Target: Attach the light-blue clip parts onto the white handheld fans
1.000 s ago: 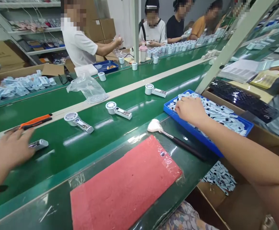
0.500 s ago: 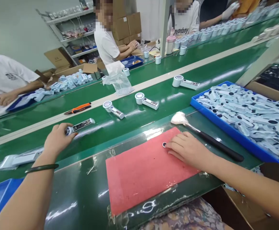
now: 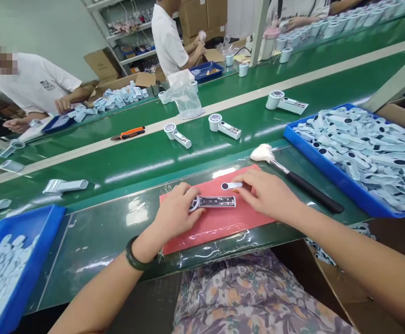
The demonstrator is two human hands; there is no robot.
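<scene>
My left hand (image 3: 176, 208) is closed round the round head of a small handheld fan (image 3: 218, 202). The fan lies over the red mat (image 3: 205, 228), its handle pointing right and open on top, so the circuit parts inside show. Just above the handle, my right hand (image 3: 265, 191) pinches a slim pale-blue handle cover (image 3: 232, 185) with a black oval at its left end. Cover and fan look apart. To the right of my right hand lies a black-handled tool (image 3: 314, 192) with a metal shaft and a white wrapped head.
A blue tray (image 3: 328, 173) heaped with pale-blue covers stands at right, another blue tray (image 3: 36, 260) at left. Several fans, including one fan (image 3: 224, 127), lie on the green belt (image 3: 140, 162). Orange-handled pliers (image 3: 133, 133) and a plastic bag (image 3: 186, 99) lie beyond. Co-workers sit opposite.
My left hand has brought the fan from the belt at left onto the red mat. The cover in my right hand now shows lengthwise, raised near the fan. My view has shifted.
</scene>
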